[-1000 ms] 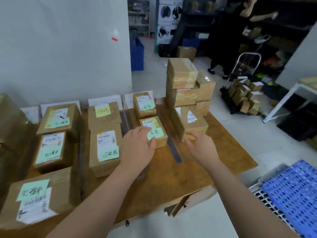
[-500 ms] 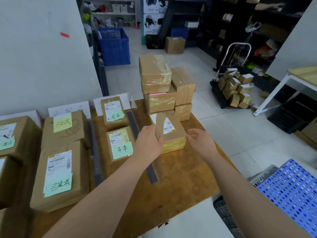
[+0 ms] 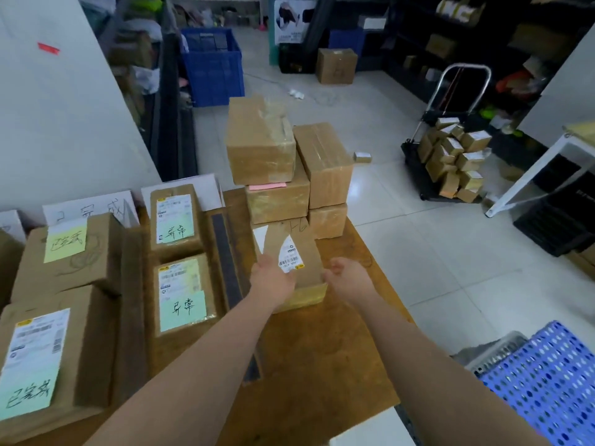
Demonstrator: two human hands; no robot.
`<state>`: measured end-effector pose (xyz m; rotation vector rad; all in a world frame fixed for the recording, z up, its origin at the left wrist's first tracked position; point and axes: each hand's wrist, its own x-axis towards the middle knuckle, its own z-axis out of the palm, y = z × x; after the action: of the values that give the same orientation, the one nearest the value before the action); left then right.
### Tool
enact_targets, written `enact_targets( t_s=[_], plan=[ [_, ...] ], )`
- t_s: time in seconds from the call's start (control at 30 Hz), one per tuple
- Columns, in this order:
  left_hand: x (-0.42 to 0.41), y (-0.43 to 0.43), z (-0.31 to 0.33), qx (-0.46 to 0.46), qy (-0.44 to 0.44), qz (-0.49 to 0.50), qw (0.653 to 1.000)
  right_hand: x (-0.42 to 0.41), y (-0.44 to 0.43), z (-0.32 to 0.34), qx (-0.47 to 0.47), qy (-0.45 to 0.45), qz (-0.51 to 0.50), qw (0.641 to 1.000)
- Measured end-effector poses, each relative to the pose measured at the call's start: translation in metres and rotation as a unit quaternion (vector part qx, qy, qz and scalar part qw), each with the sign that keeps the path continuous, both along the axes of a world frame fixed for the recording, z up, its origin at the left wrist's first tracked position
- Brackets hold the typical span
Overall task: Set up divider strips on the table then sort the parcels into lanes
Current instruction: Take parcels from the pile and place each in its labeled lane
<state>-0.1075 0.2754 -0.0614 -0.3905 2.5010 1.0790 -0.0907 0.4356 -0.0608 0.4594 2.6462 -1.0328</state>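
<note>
Moved: both hands have closed onto the parcel (image 3: 307, 262), which sits right of the divider strip (image 3: 225, 259) on the table (image 3: 338, 365).
Left hand (image 3: 273, 280): grips its near left corner, beside a torn barcode sticker (image 3: 291, 255) whose print is unreadable.
Right hand (image 3: 351, 280): curled round its near right edge.
Notes: green slip (image 3: 183, 309) reads 异常; yellow slip (image 3: 66, 244) reads 已完成.

view: one wide-angle camera worn on my head | faces: forward and down across the desk (image 3: 322, 365) | range: near, my left hand (image 3: 272, 278) and right hand (image 3: 349, 276) mid-frame | beyond: floor (image 3: 418, 252), shelves (image 3: 450, 43)
</note>
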Motion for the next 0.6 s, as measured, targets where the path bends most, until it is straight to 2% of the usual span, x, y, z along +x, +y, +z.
enact_targets(
  t_s=[0.2,0.33,0.6],
  plan=[
    [0.005,0.021,-0.011,-0.002,-0.041,0.075,0.996,-0.018,0.017,-0.021,-0.067,-0.016,0.048,0.997],
    [0.019,0.030,-0.012,-0.050,-0.053,0.088,0.993,-0.017,0.036,-0.029,-0.096,-0.031,0.054,0.993],
    [0.041,0.047,-0.013,-0.041,-0.039,0.104,0.993,0.002,0.062,-0.021,-0.161,-0.037,0.077,0.983]
  ],
)
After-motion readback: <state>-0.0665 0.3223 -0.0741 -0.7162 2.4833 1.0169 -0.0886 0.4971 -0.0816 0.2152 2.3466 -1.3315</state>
